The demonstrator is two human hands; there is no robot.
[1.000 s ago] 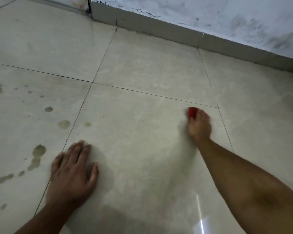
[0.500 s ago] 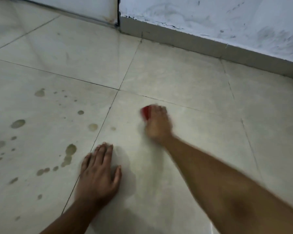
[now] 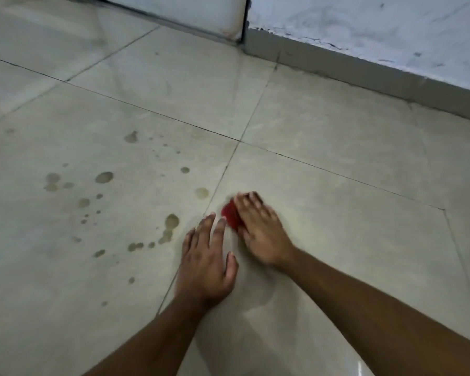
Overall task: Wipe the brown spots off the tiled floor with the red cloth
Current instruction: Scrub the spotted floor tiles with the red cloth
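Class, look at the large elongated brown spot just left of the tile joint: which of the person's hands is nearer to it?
Left. The left hand lies flat just right of the spot. The right hand, on the red cloth, is farther right, across the joint.

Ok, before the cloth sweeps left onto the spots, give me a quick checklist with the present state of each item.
1. Red cloth under the right hand: ok.
2. Cloth flat on the floor: cannot tell, mostly covered.
3. Left hand flat on the floor, bracing: ok.
4. Sweep path clear: not ok, left hand's fingertips sit right beside the cloth.
5. Brown spots gone: not ok, many remain on the left tile.
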